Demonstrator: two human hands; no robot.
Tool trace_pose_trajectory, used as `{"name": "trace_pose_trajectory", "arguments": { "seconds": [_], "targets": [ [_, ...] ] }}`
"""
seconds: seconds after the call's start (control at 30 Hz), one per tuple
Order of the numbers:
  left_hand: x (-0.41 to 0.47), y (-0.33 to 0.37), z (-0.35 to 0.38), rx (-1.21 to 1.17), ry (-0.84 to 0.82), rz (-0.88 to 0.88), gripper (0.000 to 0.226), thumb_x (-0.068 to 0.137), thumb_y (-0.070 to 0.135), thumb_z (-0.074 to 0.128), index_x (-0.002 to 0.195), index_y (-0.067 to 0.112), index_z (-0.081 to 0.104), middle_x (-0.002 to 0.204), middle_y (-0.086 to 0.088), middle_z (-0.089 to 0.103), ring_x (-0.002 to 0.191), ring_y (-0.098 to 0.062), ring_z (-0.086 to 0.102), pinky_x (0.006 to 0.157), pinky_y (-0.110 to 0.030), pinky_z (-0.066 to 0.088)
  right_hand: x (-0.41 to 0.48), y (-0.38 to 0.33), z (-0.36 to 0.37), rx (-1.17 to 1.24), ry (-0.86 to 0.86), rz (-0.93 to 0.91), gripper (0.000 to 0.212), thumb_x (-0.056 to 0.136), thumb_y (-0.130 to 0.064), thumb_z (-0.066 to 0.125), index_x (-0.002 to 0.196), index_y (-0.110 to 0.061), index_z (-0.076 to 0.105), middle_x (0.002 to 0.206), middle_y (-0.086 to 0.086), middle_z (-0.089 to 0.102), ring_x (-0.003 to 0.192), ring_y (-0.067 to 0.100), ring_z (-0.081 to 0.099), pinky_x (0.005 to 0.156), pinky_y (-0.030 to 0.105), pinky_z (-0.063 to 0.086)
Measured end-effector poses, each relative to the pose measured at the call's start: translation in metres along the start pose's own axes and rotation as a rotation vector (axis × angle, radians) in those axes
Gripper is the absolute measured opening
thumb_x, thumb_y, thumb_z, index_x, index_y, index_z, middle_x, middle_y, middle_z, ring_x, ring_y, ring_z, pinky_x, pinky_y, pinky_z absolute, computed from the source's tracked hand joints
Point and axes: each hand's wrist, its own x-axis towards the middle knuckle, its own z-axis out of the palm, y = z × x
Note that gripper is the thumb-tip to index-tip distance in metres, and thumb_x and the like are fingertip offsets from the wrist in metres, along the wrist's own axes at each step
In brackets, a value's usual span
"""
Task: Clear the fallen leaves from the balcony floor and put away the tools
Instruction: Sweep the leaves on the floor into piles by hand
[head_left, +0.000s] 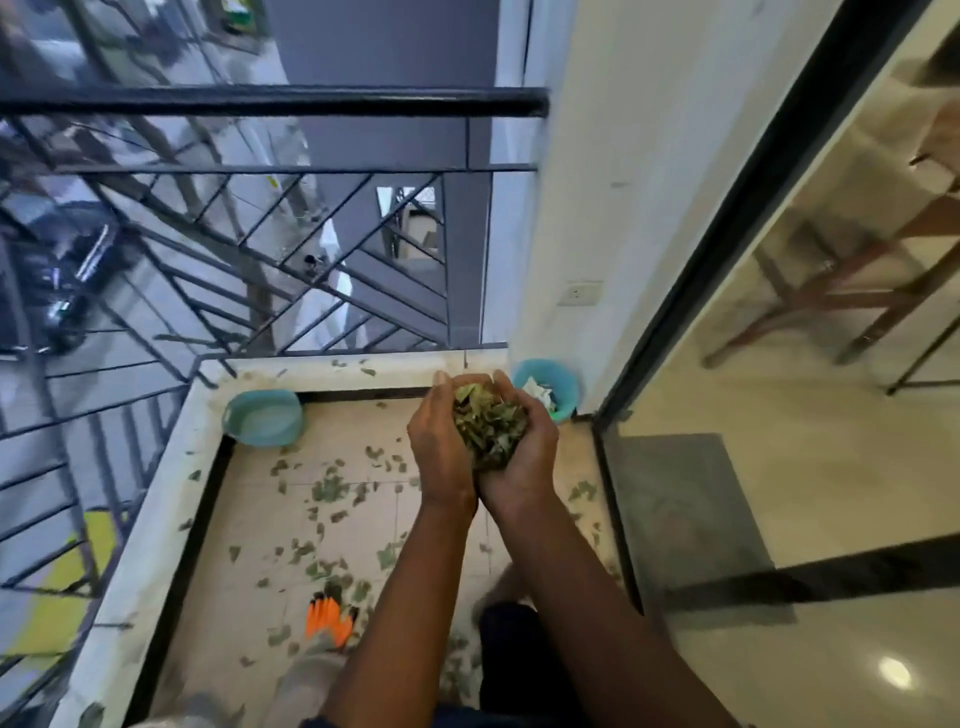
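I hold left hand (441, 447) and right hand (527, 462) cupped together round a clump of dry green leaves (488, 423); position: above the beige tiled balcony floor (249, 519), near the round teal plastic bin (567, 387).

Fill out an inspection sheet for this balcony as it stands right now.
Surface: tiled balcony floor, with fallen leaves scattered across most of it and a few on the far ledge.
Job's things: handful of leaves held above the floor; teal bin in the far right corner, something white inside; teal basin in the far left corner; orange glove lying on the floor among leaves.
Clutter: nothing seen.
Hands: left hand and right hand cupped together, fingers curled round the handful.
Cables: nothing seen; wall socket shows no lead.
Surroundings: black railing ahead and to the left; glass door on the right.
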Motion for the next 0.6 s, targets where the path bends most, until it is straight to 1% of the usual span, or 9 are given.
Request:
{"name": "trace_pose_trajectory", "arguments": {
  "seconds": [0.07,0.1,0.17,0.23,0.3,0.37,0.43,0.5,0.6],
  "targets": [
    [0.030,-0.009,0.017,0.049,0.013,-0.017,0.031,0.095,0.032,0.061,0.096,0.008,0.080,0.107,-0.020,0.076,0.107,-0.041,0.070,0.100,-0.057,0.056,0.039,-0.013,0.002,0.043,-0.006,0.002,0.024,0.089,-0.020,0.058,0.079,-0.011,0.078,0.085,0.005,0.072,0.077,0.020,0.071,0.075,0.031,0.060],
    [0.045,-0.014,0.027,0.077,0.007,-0.030,0.024,0.095,0.023,0.061,0.097,0.007,0.079,0.106,-0.019,0.077,0.104,-0.035,0.072,0.099,-0.055,0.057,0.062,-0.019,0.002,0.083,-0.011,-0.003,0.022,0.093,-0.019,0.057,0.085,-0.011,0.076,0.085,0.003,0.070,0.078,0.018,0.070,0.074,0.029,0.060],
    [0.075,-0.025,0.045,0.128,-0.030,-0.060,0.021,0.097,0.007,0.056,0.100,-0.002,0.075,0.106,-0.020,0.076,0.100,-0.028,0.072,0.097,-0.050,0.058,0.106,-0.032,0.001,0.153,-0.018,-0.013,0.019,0.100,-0.018,0.050,0.093,-0.014,0.067,0.085,0.000,0.063,0.077,0.015,0.065,0.075,0.028,0.058],
    [0.107,-0.036,0.068,0.146,-0.057,-0.095,0.021,0.097,-0.001,0.051,0.098,-0.005,0.072,0.103,-0.020,0.075,0.097,-0.024,0.072,0.095,-0.046,0.056,0.144,-0.051,0.005,0.202,-0.023,0.008,0.017,0.101,-0.020,0.051,0.094,-0.015,0.066,0.086,-0.002,0.062,0.075,0.014,0.064,0.073,0.027,0.058],
    [0.141,-0.046,0.090,0.124,-0.085,-0.167,0.020,0.093,0.009,0.058,0.102,-0.002,0.073,0.108,-0.019,0.073,0.104,-0.028,0.070,0.101,-0.049,0.055,0.175,-0.069,0.010,0.255,0.003,0.041,0.015,0.098,-0.021,0.058,0.093,-0.015,0.071,0.087,-0.001,0.066,0.077,0.014,0.066,0.071,0.026,0.059],
    [0.169,-0.058,0.104,0.040,-0.081,-0.277,0.038,0.078,0.024,0.072,0.110,0.003,0.075,0.120,-0.021,0.071,0.120,-0.036,0.066,0.111,-0.053,0.049,0.202,-0.086,0.010,0.248,0.030,0.016,0.011,0.095,-0.022,0.064,0.094,-0.015,0.073,0.089,-0.001,0.069,0.082,0.014,0.067,0.072,0.026,0.060],
    [0.191,-0.071,0.123,-0.008,-0.060,-0.371,0.047,0.070,0.029,0.076,0.111,0.007,0.077,0.124,-0.018,0.070,0.126,-0.038,0.063,0.115,-0.054,0.045,0.230,-0.104,0.011,0.215,0.053,0.002,0.010,0.092,-0.024,0.070,0.097,-0.016,0.073,0.091,-0.001,0.070,0.082,0.014,0.068,0.073,0.028,0.060],
    [0.205,-0.079,0.141,-0.013,-0.082,-0.420,0.042,0.077,0.026,0.072,0.113,0.006,0.074,0.124,-0.017,0.069,0.128,-0.038,0.062,0.113,-0.052,0.048,0.251,-0.119,0.008,0.226,0.075,-0.001,0.012,0.092,-0.026,0.070,0.097,-0.015,0.073,0.089,-0.001,0.070,0.081,0.015,0.068,0.077,0.029,0.058],
    [0.225,-0.093,0.162,-0.051,-0.080,-0.535,0.031,0.097,0.018,0.054,0.124,0.007,0.061,0.126,-0.017,0.062,0.129,-0.035,0.059,0.100,-0.041,0.057,0.279,-0.134,-0.001,0.236,0.137,-0.031,0.017,0.094,-0.031,0.069,0.094,-0.015,0.077,0.090,0.001,0.073,0.083,0.019,0.071,0.078,0.033,0.058]
  ]
}}
